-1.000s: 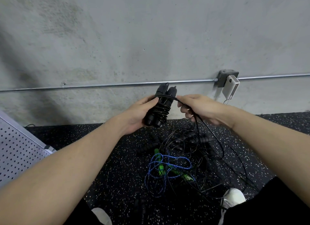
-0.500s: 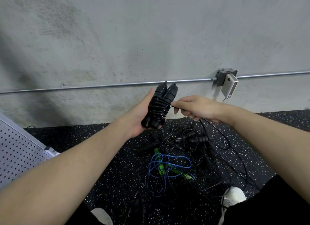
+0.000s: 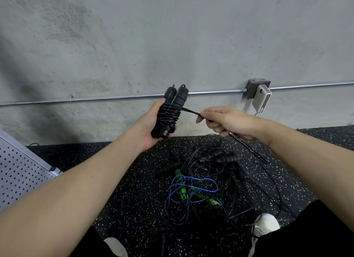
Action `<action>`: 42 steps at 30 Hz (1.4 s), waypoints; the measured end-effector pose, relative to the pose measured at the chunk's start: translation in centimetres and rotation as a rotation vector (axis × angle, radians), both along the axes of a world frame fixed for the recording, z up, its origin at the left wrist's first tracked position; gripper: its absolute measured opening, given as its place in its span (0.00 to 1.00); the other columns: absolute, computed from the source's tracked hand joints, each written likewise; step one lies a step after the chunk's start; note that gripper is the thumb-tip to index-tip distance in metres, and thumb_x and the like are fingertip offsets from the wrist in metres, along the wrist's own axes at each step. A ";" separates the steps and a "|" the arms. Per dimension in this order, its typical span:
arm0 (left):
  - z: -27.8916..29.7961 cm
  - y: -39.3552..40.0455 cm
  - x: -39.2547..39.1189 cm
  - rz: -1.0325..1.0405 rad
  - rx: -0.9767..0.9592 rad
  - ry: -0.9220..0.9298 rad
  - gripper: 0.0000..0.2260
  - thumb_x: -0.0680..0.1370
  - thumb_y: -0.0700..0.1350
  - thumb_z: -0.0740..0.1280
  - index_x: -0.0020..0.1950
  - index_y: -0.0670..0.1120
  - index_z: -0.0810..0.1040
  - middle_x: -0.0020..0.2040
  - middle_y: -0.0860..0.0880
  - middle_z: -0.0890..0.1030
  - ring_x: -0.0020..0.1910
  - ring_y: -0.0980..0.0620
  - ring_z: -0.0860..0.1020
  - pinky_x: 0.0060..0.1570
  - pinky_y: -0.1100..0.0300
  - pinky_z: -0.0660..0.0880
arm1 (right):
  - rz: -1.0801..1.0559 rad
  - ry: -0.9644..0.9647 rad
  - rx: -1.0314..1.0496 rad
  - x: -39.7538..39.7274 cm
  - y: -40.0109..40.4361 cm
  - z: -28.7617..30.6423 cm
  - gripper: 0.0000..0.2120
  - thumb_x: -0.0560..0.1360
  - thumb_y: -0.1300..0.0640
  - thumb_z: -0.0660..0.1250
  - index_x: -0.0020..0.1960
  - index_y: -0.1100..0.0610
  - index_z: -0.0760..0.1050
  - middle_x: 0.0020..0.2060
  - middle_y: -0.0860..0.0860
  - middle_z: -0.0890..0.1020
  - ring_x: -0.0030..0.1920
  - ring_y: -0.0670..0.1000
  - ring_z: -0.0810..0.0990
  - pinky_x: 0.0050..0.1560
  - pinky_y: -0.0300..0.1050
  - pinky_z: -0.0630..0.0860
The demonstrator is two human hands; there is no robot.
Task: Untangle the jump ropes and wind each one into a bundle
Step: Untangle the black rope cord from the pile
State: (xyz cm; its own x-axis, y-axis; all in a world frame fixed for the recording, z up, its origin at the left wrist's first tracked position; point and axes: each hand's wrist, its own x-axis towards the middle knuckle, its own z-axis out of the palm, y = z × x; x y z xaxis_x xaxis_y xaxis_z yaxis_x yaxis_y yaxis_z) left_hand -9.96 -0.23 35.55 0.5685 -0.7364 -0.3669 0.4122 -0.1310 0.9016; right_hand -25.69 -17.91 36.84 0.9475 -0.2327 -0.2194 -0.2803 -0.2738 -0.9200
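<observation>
My left hand (image 3: 148, 129) grips a black jump rope bundle (image 3: 169, 113): two black handles held side by side, tilted, with black cord wound around them. My right hand (image 3: 226, 120) pinches that rope's loose cord (image 3: 189, 111), pulled taut to the right of the bundle; the cord's tail trails down to the floor. Below my hands a tangle of black ropes (image 3: 220, 161) with ribbed black handles lies on the floor. A blue rope (image 3: 191, 187) with green handles (image 3: 182, 187) is mixed into that pile.
A concrete wall with a metal conduit pipe (image 3: 115, 98) and a junction box (image 3: 257, 88) stands ahead. A perforated metal panel (image 3: 17, 172) sits at the left. The floor (image 3: 122, 189) is black speckled rubber. My white shoes (image 3: 266, 223) flank the pile.
My right hand has pulled the cord out to the right, away from the bundle. More turns of cord sit around the handles than a second ago.
</observation>
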 end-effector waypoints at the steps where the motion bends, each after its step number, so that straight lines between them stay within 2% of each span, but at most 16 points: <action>1: 0.0 0.2 0.4 -0.001 -0.015 0.004 0.22 0.83 0.61 0.60 0.64 0.45 0.78 0.44 0.48 0.81 0.32 0.50 0.79 0.25 0.61 0.71 | 0.018 -0.006 0.037 -0.1 -0.2 0.0 0.12 0.85 0.52 0.58 0.55 0.52 0.81 0.31 0.45 0.65 0.30 0.44 0.60 0.28 0.36 0.59; 4: 0.6 0.7 0.8 0.001 -0.042 0.002 0.25 0.82 0.62 0.59 0.64 0.43 0.80 0.47 0.48 0.82 0.30 0.52 0.78 0.22 0.63 0.69 | 0.054 0.012 0.069 -0.4 -0.4 0.1 0.12 0.84 0.54 0.59 0.57 0.55 0.80 0.30 0.45 0.65 0.29 0.45 0.61 0.28 0.38 0.60; 7: 1.1 1.0 0.6 -0.050 -0.061 0.001 0.22 0.82 0.61 0.59 0.56 0.45 0.83 0.45 0.48 0.82 0.27 0.51 0.77 0.20 0.64 0.68 | 0.025 0.095 -0.060 -0.6 -0.4 0.1 0.16 0.81 0.44 0.63 0.49 0.56 0.81 0.27 0.48 0.65 0.28 0.48 0.65 0.31 0.42 0.70; 9: 1.2 1.1 0.5 -0.087 -0.064 -0.002 0.22 0.81 0.61 0.60 0.53 0.46 0.83 0.45 0.48 0.82 0.27 0.51 0.76 0.20 0.64 0.68 | -0.002 0.151 -0.089 -0.7 -0.6 0.0 0.19 0.79 0.41 0.64 0.48 0.56 0.81 0.26 0.48 0.65 0.27 0.49 0.66 0.34 0.45 0.75; 14: 1.3 1.1 0.4 -0.116 -0.107 0.046 0.25 0.81 0.64 0.58 0.52 0.46 0.84 0.46 0.47 0.83 0.25 0.51 0.76 0.18 0.65 0.67 | 0.015 0.165 0.035 -1.0 -1.0 0.3 0.15 0.84 0.49 0.59 0.60 0.56 0.80 0.30 0.45 0.65 0.30 0.46 0.64 0.35 0.42 0.68; 16: 1.2 1.0 0.4 -0.175 -0.090 0.046 0.26 0.79 0.66 0.59 0.54 0.45 0.82 0.45 0.47 0.84 0.24 0.51 0.76 0.17 0.65 0.68 | -0.012 0.161 0.039 -0.9 -1.1 0.2 0.15 0.83 0.49 0.61 0.59 0.57 0.80 0.30 0.46 0.65 0.29 0.46 0.64 0.33 0.42 0.67; 19: 1.1 1.0 0.0 -0.312 -0.007 0.010 0.26 0.75 0.67 0.61 0.52 0.44 0.79 0.40 0.45 0.81 0.24 0.50 0.78 0.18 0.63 0.70 | -0.072 0.166 -0.018 -0.8 -0.9 0.0 0.15 0.79 0.46 0.68 0.52 0.58 0.81 0.28 0.47 0.66 0.26 0.47 0.65 0.31 0.43 0.69; 21: 1.3 1.0 -0.6 -0.384 0.077 -0.061 0.24 0.77 0.66 0.60 0.53 0.45 0.77 0.37 0.46 0.80 0.26 0.49 0.79 0.19 0.63 0.72 | -0.115 0.159 -0.058 -0.7 -1.0 -0.2 0.14 0.77 0.47 0.71 0.49 0.58 0.82 0.27 0.47 0.68 0.25 0.47 0.65 0.30 0.42 0.70; 23: 1.6 0.9 -1.4 -0.448 0.141 -0.149 0.19 0.80 0.63 0.59 0.54 0.47 0.76 0.36 0.47 0.81 0.27 0.49 0.80 0.22 0.61 0.75 | -0.174 0.136 -0.075 -0.7 -1.4 -0.4 0.12 0.77 0.53 0.70 0.50 0.62 0.82 0.27 0.47 0.69 0.25 0.46 0.66 0.28 0.39 0.69; 25: 1.5 0.6 -1.9 -0.511 0.181 -0.232 0.16 0.78 0.61 0.63 0.56 0.49 0.76 0.41 0.45 0.83 0.31 0.46 0.82 0.26 0.56 0.80 | -0.211 0.112 -0.111 -0.5 -1.5 -0.6 0.07 0.78 0.57 0.69 0.49 0.61 0.83 0.28 0.49 0.73 0.26 0.46 0.68 0.27 0.39 0.69; 27: 0.9 0.1 -2.2 -0.556 0.232 -0.341 0.19 0.72 0.61 0.70 0.57 0.51 0.78 0.48 0.43 0.84 0.38 0.42 0.84 0.34 0.51 0.83 | -0.220 0.094 -0.149 -0.3 -1.3 -0.8 0.04 0.74 0.56 0.74 0.44 0.57 0.85 0.30 0.50 0.78 0.27 0.47 0.69 0.29 0.40 0.67; 30: -0.3 -0.7 -2.5 -0.697 0.350 -0.681 0.23 0.69 0.67 0.75 0.58 0.58 0.76 0.52 0.50 0.86 0.47 0.51 0.83 0.50 0.53 0.80 | -0.183 0.107 -0.187 -0.1 -0.5 -0.8 0.10 0.66 0.49 0.80 0.42 0.53 0.87 0.32 0.53 0.80 0.33 0.52 0.70 0.32 0.41 0.66; 34: -0.8 -1.3 -2.2 -0.779 0.486 -0.909 0.36 0.72 0.67 0.73 0.74 0.56 0.66 0.65 0.55 0.80 0.61 0.53 0.79 0.66 0.54 0.73 | -0.188 0.074 -0.226 0.3 0.3 -0.6 0.09 0.66 0.48 0.80 0.41 0.52 0.87 0.30 0.50 0.78 0.30 0.49 0.69 0.30 0.40 0.68; 36: -0.8 -1.2 -2.2 -0.847 0.434 -0.902 0.31 0.76 0.62 0.72 0.75 0.55 0.69 0.66 0.58 0.80 0.64 0.57 0.78 0.68 0.61 0.71 | -0.166 0.057 -0.269 0.5 0.8 -0.3 0.07 0.68 0.49 0.79 0.41 0.52 0.86 0.26 0.45 0.78 0.27 0.46 0.68 0.28 0.35 0.67; 38: -0.8 -1.1 -2.4 -0.860 0.416 -0.908 0.22 0.78 0.60 0.70 0.70 0.55 0.76 0.60 0.59 0.82 0.59 0.59 0.79 0.62 0.65 0.73 | -0.161 0.048 -0.308 0.6 1.1 0.0 0.06 0.70 0.50 0.78 0.42 0.51 0.85 0.23 0.42 0.77 0.24 0.43 0.68 0.24 0.32 0.65; 42: -2.2 -1.1 -2.0 -0.671 0.453 -0.966 0.21 0.76 0.67 0.69 0.64 0.58 0.78 0.54 0.58 0.83 0.54 0.56 0.81 0.59 0.56 0.77 | -0.112 0.020 -0.303 0.9 1.6 0.0 0.05 0.72 0.51 0.77 0.45 0.52 0.86 0.26 0.46 0.80 0.28 0.46 0.73 0.30 0.34 0.69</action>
